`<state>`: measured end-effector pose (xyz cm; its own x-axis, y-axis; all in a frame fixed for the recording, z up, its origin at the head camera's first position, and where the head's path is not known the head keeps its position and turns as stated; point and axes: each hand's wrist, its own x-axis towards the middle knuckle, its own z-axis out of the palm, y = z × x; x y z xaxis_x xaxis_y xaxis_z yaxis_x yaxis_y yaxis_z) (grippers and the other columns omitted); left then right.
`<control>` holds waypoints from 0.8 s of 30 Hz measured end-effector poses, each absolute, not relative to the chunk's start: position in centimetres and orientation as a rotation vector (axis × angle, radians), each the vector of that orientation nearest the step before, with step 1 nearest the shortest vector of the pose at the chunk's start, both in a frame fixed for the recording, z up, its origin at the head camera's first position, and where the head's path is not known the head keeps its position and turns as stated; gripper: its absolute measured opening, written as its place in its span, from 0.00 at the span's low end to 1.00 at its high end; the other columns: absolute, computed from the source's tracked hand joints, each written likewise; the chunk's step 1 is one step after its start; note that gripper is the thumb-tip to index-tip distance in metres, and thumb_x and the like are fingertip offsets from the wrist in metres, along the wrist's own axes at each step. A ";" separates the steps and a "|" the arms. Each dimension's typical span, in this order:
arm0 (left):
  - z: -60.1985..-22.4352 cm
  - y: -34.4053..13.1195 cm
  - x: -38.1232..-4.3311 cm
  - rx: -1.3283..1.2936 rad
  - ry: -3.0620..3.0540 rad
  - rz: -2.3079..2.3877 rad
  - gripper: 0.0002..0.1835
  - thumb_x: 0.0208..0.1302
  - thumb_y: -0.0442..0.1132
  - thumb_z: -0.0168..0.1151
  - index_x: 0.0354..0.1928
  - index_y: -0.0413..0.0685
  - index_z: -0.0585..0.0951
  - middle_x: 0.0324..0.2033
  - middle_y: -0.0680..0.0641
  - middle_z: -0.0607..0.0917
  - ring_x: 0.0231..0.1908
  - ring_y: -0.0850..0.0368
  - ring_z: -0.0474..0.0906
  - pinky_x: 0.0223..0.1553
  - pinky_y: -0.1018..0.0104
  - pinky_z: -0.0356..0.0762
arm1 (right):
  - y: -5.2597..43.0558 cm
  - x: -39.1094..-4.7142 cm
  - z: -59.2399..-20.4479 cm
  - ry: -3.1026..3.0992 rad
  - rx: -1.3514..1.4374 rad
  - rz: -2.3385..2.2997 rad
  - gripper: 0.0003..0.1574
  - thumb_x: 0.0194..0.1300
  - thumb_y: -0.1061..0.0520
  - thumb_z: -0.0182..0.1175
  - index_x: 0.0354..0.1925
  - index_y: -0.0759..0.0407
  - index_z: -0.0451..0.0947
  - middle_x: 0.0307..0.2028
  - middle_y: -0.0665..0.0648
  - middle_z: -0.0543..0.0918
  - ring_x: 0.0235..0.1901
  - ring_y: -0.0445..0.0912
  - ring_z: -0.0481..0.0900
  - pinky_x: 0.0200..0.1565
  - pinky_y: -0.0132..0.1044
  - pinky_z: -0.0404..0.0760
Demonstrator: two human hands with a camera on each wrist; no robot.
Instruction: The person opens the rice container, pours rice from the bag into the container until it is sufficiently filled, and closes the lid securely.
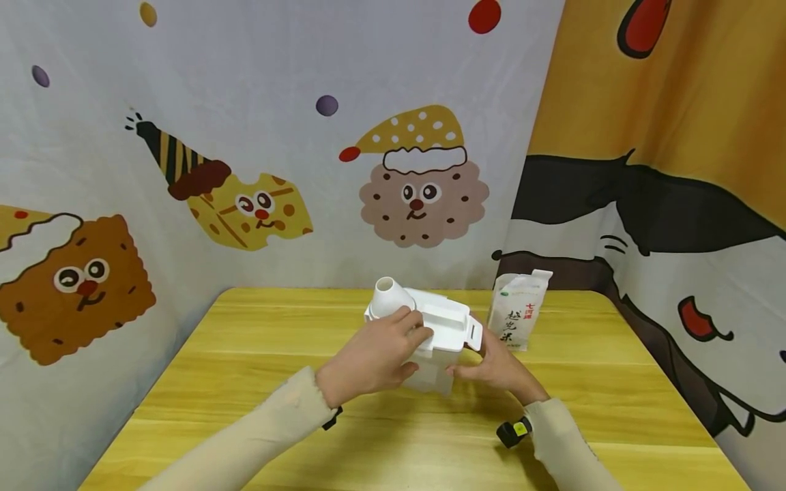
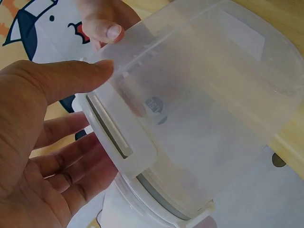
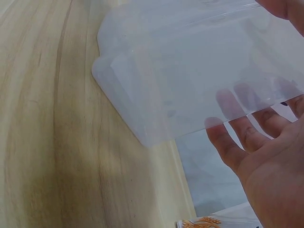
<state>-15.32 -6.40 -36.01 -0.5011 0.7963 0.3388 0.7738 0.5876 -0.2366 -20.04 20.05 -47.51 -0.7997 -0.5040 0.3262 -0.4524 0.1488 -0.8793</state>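
Note:
A translucent plastic storage container stands upright on the table, covered by a white lid. On the lid's left part is a white cone-shaped piece with a round top. My left hand grips the lid's edge, fingers over the top and thumb against the container. The left wrist view shows a white latch by that thumb. From the right side, my right hand holds the container wall, its thumb at the front. Several right fingertips show through the clear plastic in the right wrist view.
A white rice bag with printed characters stands behind my right hand. The wooden table reaches back to a cartoon-printed curtain. A black wrist device sits below my right wrist.

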 end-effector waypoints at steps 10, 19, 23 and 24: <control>-36.6 -5.9 -15.5 -1.259 -2.331 0.172 0.23 0.48 0.47 0.82 0.42 0.50 0.79 0.38 0.53 0.78 0.38 0.59 0.71 0.39 0.72 0.77 | 20.1 -20.0 -47.6 2.365 -0.952 -1.757 0.55 0.56 0.61 0.77 0.74 0.45 0.61 0.64 0.55 0.76 0.61 0.41 0.78 0.64 0.32 0.78; -37.1 -5.7 -15.6 -1.223 -2.279 0.188 0.17 0.52 0.37 0.77 0.41 0.50 0.78 0.38 0.51 0.78 0.37 0.58 0.71 0.35 0.73 0.76 | 20.1 -19.9 -47.7 2.383 -0.939 -1.742 0.57 0.55 0.59 0.78 0.75 0.43 0.60 0.65 0.54 0.75 0.62 0.40 0.77 0.65 0.31 0.77; -37.2 -5.7 -15.7 -1.218 -2.255 0.202 0.16 0.55 0.35 0.75 0.41 0.50 0.78 0.38 0.51 0.79 0.37 0.58 0.72 0.35 0.73 0.76 | 20.1 -20.0 -47.9 2.391 -0.951 -1.743 0.57 0.55 0.60 0.78 0.75 0.44 0.60 0.66 0.55 0.75 0.62 0.39 0.77 0.65 0.30 0.76; -37.2 -5.7 -15.7 -1.218 -2.249 0.207 0.15 0.55 0.35 0.75 0.41 0.50 0.78 0.38 0.50 0.79 0.37 0.58 0.72 0.35 0.73 0.76 | 20.1 -20.0 -47.9 2.391 -0.956 -1.743 0.57 0.55 0.60 0.78 0.76 0.45 0.60 0.66 0.55 0.75 0.62 0.39 0.77 0.65 0.30 0.76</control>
